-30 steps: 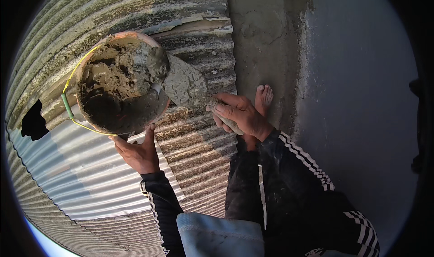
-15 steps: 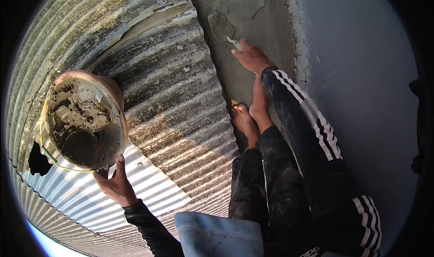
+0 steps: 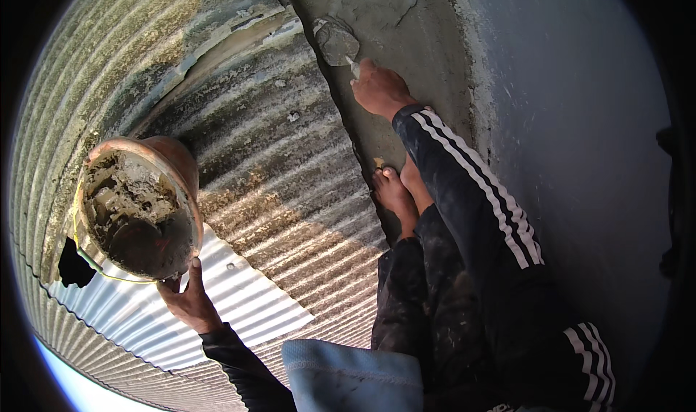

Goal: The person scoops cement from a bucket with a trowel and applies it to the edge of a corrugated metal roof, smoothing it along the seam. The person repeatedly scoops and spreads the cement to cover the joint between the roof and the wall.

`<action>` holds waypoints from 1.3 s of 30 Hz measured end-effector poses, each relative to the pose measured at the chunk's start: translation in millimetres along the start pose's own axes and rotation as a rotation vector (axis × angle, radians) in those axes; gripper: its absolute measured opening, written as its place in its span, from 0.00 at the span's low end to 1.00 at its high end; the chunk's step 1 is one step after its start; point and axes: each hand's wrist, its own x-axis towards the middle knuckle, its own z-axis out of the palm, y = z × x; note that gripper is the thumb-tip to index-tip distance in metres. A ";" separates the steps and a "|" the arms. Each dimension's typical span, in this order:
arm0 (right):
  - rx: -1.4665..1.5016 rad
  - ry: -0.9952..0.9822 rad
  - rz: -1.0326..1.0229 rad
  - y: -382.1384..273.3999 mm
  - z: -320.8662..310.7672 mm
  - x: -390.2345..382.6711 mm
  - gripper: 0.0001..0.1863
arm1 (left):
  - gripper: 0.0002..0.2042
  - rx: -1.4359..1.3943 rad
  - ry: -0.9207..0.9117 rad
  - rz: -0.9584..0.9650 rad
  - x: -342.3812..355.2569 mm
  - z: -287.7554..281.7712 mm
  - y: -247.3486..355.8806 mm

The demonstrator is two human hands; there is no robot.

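At the left, a terracotta-coloured bucket (image 3: 185,167) with a yellow wire handle leans over, its mouth toward me. Wet grey cement mortar (image 3: 134,194) clings inside it. My left hand (image 3: 192,301) grips the bucket's lower rim, thumb on the edge and fingers behind it. At the upper middle my right hand (image 3: 382,89) is closed around the handle of a trowel. The trowel's rounded blade (image 3: 338,42), coated in mortar, lies at the edge of the grey cement strip (image 3: 435,71). Most of the handle is hidden in my fist.
Corrugated roofing sheets (image 3: 261,144) spread across the left, with a lighter sheet (image 3: 239,296) lower down and a dark hole near the bucket. A smooth grey wall (image 3: 580,122) stands at the right. My bare feet (image 3: 395,198) are on the cement strip. Blue cloth (image 3: 351,376) shows below.
My right hand and the trowel have moved left, toward the roofing edge. The bucket sits slightly lower in view, still in my left hand's grip.
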 end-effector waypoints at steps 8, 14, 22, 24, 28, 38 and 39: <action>-0.049 -0.140 0.052 27.9 15.5 -92.5 0.20 | 0.34 0.022 0.016 0.013 0.5 -0.2 -2.4; 0.031 0.085 -0.018 -13.5 -14.4 12.5 0.22 | 0.33 0.022 0.030 -0.016 -1.4 0.3 -2.7; -0.032 -0.098 0.077 9.2 1.3 -17.2 0.22 | 0.32 0.021 0.029 -0.025 -1.5 0.8 0.3; -0.079 -0.108 0.057 24.0 7.5 -45.6 0.21 | 0.33 0.043 0.015 -0.027 -1.4 0.7 2.4; -0.157 0.045 0.003 37.5 -1.7 -33.1 0.17 | 0.32 -0.001 0.003 -0.035 -0.5 2.1 2.5; -0.094 0.062 0.030 13.4 -58.9 31.5 0.21 | 0.31 0.000 0.046 -0.013 -1.6 2.0 -3.6; -0.153 0.024 0.035 10.4 -57.0 27.6 0.20 | 0.31 -0.007 0.044 -0.008 -1.1 2.2 -2.2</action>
